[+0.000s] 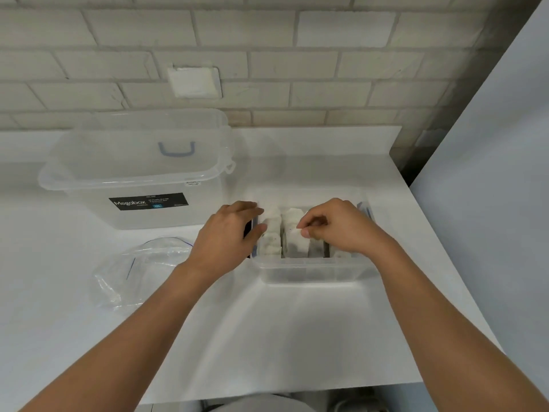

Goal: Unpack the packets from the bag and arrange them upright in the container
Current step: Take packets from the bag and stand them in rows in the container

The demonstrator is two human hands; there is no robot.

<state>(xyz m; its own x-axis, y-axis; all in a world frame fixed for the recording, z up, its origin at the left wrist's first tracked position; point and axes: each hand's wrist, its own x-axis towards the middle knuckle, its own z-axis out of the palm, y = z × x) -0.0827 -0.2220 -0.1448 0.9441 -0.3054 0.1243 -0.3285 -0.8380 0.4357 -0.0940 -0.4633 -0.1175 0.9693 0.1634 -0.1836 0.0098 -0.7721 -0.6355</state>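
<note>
Fingers (pixel 307 231) of right hand (pixel 335 226) pinch top edge of a packet (pixel 292 233) in the container (pixel 312 270), centre-right of frame. Left hand (pixel 230 233) loosely curled, fingertips vs the leftmost packet and container's left wall. Other packets stand upright in a row. Bag (pixel 139 272) lies slack, looks empty, lower left on bench (pixel 267 337). Packets prob light, soft, floppy: grip by top seam, support neighbours so row doesn't slump.

The small container (pixel 312 270) and the big storage box (pixel 133 173) are clear, smooth plastic, the bag (pixel 139 275) thin, crinkled, glossy clear film, the packets (pixel 292 233) pale and matt, the counter (pixel 297 337) smooth white with a sheen, the wall (pixel 267 55) rough painted brick
</note>
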